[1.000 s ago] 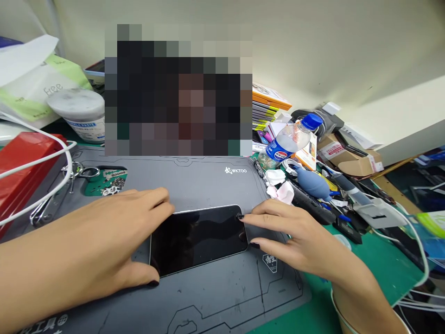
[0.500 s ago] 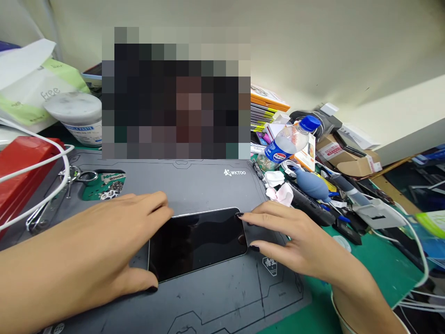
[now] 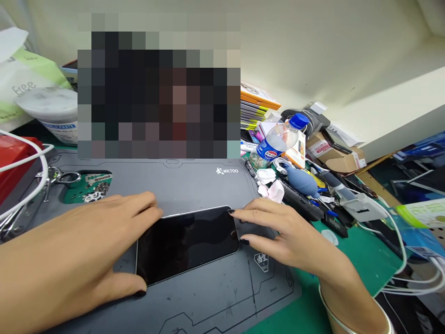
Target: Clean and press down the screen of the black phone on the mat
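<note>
Head view, work desk (image 3: 368,254): my L grip (image 3: 113,227) is clamped across the L end of a blk phone (image 3: 187,243), fingers at its far long side, thumb down by its near L corner. My R grip (image 3: 280,227) is spread, thumb & index apart; the index tip touches the phone's far R corner, while the thumb tip sits right by its R short side, contact hard to tell. Phone lies flat, screen up, btwn my two grips on a grey mat (image 3: 181,185), well in from the desk's R edge.

Toward the desk's L side: a metal ring-handled tool (image 3: 54,175), small metal parts (image 3: 100,189) in a green-floored cutout of the mat, plus a red item (image 3: 17,153) w/ white cable (image 3: 43,171) looped over it. Farther back on that side, a labeled tub (image 3: 48,104) stands just beside a green-&-white pkg. (image 3: 38,76) marked "Free."

Along the desk's R side, past the mat: a blue-capped bottle (image 3: 276,141), crumpled tissue (image 3: 273,191), a blue-grey bulb (image 3: 301,181) & assorted tools. Behind them, nr the desk's far R corner, sits an open brown carton (image 3: 323,146).
</note>
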{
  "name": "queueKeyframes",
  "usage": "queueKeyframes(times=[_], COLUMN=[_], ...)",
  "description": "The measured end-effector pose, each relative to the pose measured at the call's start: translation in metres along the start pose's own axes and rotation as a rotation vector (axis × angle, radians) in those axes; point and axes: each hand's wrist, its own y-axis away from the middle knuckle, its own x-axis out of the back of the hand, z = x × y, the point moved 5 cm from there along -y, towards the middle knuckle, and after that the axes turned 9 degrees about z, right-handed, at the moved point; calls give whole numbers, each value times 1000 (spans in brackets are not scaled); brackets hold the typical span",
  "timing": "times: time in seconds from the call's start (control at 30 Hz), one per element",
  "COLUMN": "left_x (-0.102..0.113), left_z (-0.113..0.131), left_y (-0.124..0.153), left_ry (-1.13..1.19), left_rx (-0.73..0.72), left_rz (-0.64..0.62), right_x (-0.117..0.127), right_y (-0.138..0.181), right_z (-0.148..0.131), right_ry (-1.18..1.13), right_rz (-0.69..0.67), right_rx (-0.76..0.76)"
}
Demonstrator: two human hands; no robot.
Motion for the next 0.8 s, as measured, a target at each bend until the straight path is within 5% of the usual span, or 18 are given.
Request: queueKeyframes(times=[0.8], left_x=[8], left_z=[12], left_y=[-10], left_ry=[14], left_rx=[-19], left_rz=[-34], right_x=[-2], right_y=[4], right_z=[1], right_ry=[42], right_rz=[40], right_rx=[-5])
